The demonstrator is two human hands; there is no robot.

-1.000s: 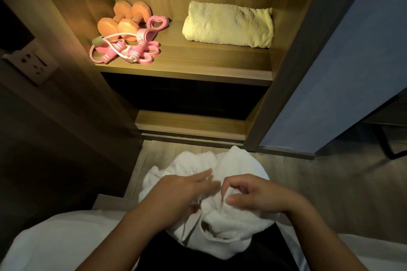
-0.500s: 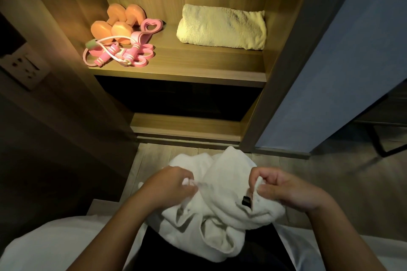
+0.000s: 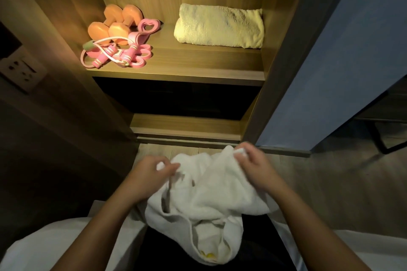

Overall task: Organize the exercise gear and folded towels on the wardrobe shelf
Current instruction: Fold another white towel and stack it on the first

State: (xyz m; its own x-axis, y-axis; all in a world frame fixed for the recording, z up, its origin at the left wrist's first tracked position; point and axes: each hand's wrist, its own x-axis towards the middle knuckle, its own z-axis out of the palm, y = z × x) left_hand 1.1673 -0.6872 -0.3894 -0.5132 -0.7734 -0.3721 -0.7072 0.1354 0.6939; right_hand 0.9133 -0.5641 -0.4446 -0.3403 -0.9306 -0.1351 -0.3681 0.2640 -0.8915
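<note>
Both pinch white towel: left hand, right hand | yellow speck inside unclear

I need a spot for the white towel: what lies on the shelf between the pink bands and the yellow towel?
Nothing: in the head view, bare shelf separates the pink bands from the yellow towel.

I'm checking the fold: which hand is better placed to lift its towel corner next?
Probably right: the right hand pinches a white towel corner held higher; the left hand grips bunched cloth.
</note>
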